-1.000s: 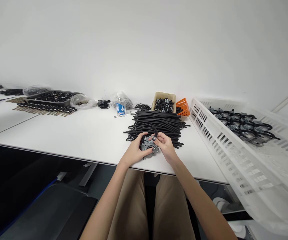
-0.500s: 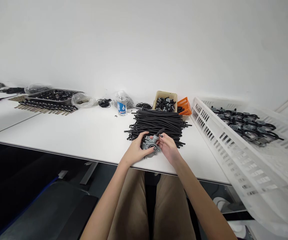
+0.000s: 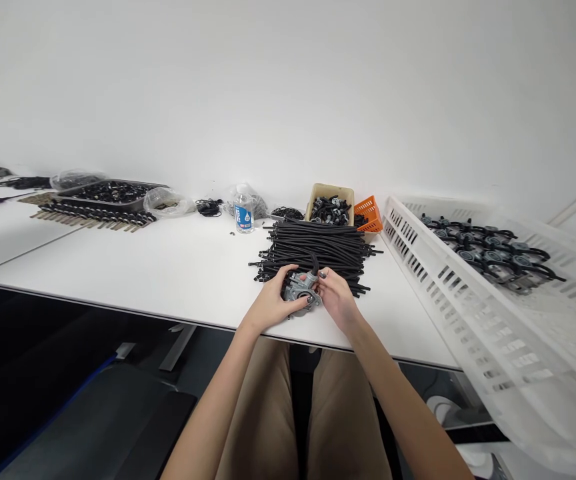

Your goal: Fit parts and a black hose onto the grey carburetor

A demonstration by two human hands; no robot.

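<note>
A grey metal part [image 3: 295, 287], which looks like a carburetor, is held just above the front edge of the white table [image 3: 193, 273]. My left hand [image 3: 274, 301] grips its left side, thumb across the front and fingers behind. My right hand [image 3: 335, 297] is closed at its upper right, fingertips at the neck where a short black piece [image 3: 315, 263] sticks up. Whether the right fingers pinch anything small is hidden. Right behind the part lies a pile of black rubber tubes [image 3: 318, 243].
At right stands a white slatted crate [image 3: 433, 280] with several similar parts [image 3: 498, 253]. Along the wall are a beige bin [image 3: 331, 190], an orange basket [image 3: 371, 212], a bottle [image 3: 243, 212], a plastic bag [image 3: 168, 203] and a dark tray [image 3: 111, 192].
The short black piece on the metal part leaned right before and now stands more upright. Both hands have kept nearly the same place, with the right fingers slightly shifted at the neck.
</note>
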